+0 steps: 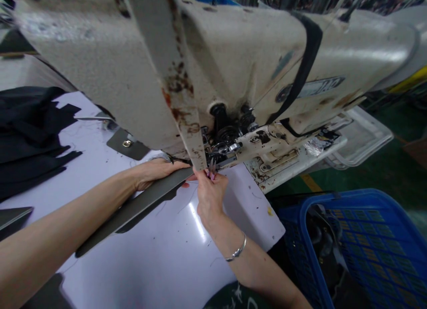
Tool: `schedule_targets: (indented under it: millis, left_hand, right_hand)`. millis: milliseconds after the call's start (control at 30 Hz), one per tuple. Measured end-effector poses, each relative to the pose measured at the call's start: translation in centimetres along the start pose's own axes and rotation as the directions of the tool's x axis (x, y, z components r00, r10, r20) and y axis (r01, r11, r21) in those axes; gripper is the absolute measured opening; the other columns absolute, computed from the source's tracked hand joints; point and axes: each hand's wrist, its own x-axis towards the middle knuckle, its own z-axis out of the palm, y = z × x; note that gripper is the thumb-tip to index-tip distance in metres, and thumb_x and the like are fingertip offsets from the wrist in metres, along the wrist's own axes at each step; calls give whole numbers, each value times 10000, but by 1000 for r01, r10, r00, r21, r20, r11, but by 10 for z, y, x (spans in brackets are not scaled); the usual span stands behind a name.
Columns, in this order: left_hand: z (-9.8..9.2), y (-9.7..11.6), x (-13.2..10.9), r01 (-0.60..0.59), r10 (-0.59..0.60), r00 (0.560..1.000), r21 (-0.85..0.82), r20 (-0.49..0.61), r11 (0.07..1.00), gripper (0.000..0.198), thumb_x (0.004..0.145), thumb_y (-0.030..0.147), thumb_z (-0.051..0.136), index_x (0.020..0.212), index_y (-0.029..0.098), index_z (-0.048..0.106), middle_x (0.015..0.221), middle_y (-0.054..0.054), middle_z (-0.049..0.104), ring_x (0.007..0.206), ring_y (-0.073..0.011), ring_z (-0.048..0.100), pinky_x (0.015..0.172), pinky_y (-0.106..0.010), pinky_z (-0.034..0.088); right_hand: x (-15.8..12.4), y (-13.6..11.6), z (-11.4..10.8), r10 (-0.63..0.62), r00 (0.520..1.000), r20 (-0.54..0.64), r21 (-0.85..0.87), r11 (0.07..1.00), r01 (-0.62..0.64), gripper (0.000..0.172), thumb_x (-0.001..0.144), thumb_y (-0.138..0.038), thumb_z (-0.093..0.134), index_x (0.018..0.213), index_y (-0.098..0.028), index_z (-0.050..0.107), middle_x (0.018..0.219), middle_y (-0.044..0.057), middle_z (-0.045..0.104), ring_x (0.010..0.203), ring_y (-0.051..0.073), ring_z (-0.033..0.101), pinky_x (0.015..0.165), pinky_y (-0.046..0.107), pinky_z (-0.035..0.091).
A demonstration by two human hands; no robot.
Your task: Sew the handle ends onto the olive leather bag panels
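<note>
In front of the sewing machine point(230, 55), the left hand point(154, 172) is pinching the dark panel point(140, 207), which is slanting over the desk point(160, 264) toward the sewing machine. Close under the sewing machine, the right hand point(212, 197) is gripping small pink snips point(211, 171), its fingers curling closed around them.

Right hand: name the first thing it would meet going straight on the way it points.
The right hand would probably meet the sewing machine first, around the metal parts just beyond its pink-handled snips; depth is unclear, so the rust-stained bar could come first.
</note>
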Motion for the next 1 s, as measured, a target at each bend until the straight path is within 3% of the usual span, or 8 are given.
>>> schedule_targets:
  millis: [133,233,367,500,733,900,1000]
  left_hand:
    - [17,-10,-12,8,-17,999,-172,-52,985,593,721,553,852,997,47,713,760,-186,748,480,-246,659,439,-373,545]
    - [39,-15,-25,-25,-18,991,-312,-132,950,495,735,537,836,914,91,714,650,-157,707,446,-277,650,395,-396,538]
    - [71,-22,-37,-156,55,974,-484,-218,861,443,733,508,828,1010,180,718,617,-88,690,427,-266,639,357,-360,521]
    - [96,-27,-39,-274,112,949,-590,-296,759,442,769,474,799,1108,209,698,647,-43,684,430,-214,622,373,-305,517]
    - [122,-28,-35,-455,207,884,-670,-420,586,415,825,384,775,1210,282,655,779,29,697,540,-117,633,507,-195,528]
    - [140,-23,-31,-529,193,844,-716,-501,455,371,860,334,741,1218,293,649,913,31,726,699,-111,681,644,-190,567]
    - [144,-18,-28,-537,165,837,-726,-522,429,382,861,309,726,1232,302,639,931,36,731,709,-115,684,658,-201,573]
  right_hand:
    - [0,0,-2,91,996,14,-23,996,-91,305,769,-442,766,643,-175,693,624,38,701,603,189,666,523,278,560]
    - [1,2,-6,86,996,1,-99,991,-86,339,766,-484,762,643,-177,688,609,31,690,595,193,658,497,276,535]
    - [5,-1,-13,11,1000,-18,-226,974,-15,321,755,-447,766,600,-185,664,575,9,653,589,178,613,529,270,507]
    - [8,-6,-19,-25,999,36,-229,973,33,306,759,-373,743,554,-185,613,533,-25,579,531,136,520,515,255,444]
    - [17,-16,-32,29,991,131,-245,970,4,259,718,-378,781,618,-157,692,575,-14,619,530,130,521,511,252,416]
    - [30,-31,-42,2,977,213,-327,942,70,252,689,-327,807,563,-150,680,520,-25,582,498,116,478,514,256,394]
    - [35,-41,-45,-9,966,260,-407,906,117,264,688,-327,814,542,-151,681,516,-22,580,493,113,464,495,253,355]
